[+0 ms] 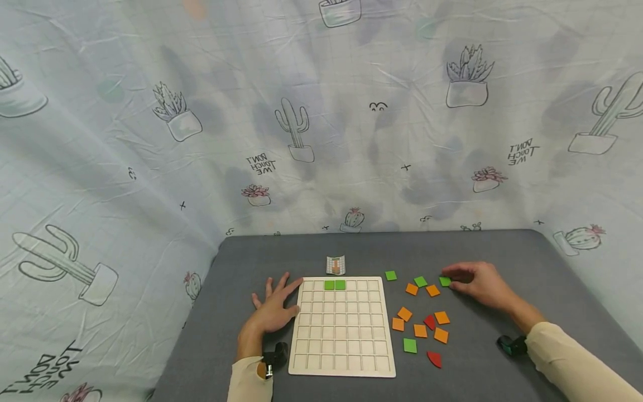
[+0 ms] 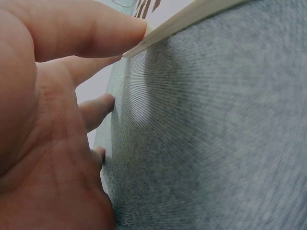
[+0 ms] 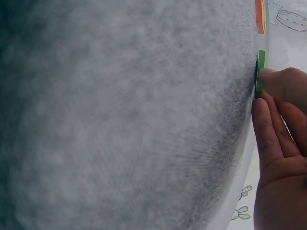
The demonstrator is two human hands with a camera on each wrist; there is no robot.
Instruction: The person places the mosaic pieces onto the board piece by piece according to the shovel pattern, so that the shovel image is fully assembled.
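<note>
A pale wooden grid board point(image 1: 341, 358) lies on the table, with two green square tiles point(image 1: 334, 285) side by side in its top row. My left hand point(image 1: 272, 314) rests at the board's left side, fingers spread. Its thumb and index fingertips touch the board's edge point(image 2: 192, 18) in the left wrist view. Out to the right, my right hand point(image 1: 483, 286) pinches a green square tile point(image 1: 445, 281) between thumb and fingers, low at the table. The right wrist view shows that green tile point(image 3: 261, 60) edge-on, partly covered by the thumb.
Several orange tiles point(image 1: 420, 331), more green tiles point(image 1: 409, 345) and red quarter-round pieces point(image 1: 434, 359) lie scattered right of the board. A small printed card point(image 1: 335, 265) lies just beyond the board's far edge. Printed cloth point(image 1: 361, 139) hangs behind the grey table point(image 1: 211, 357).
</note>
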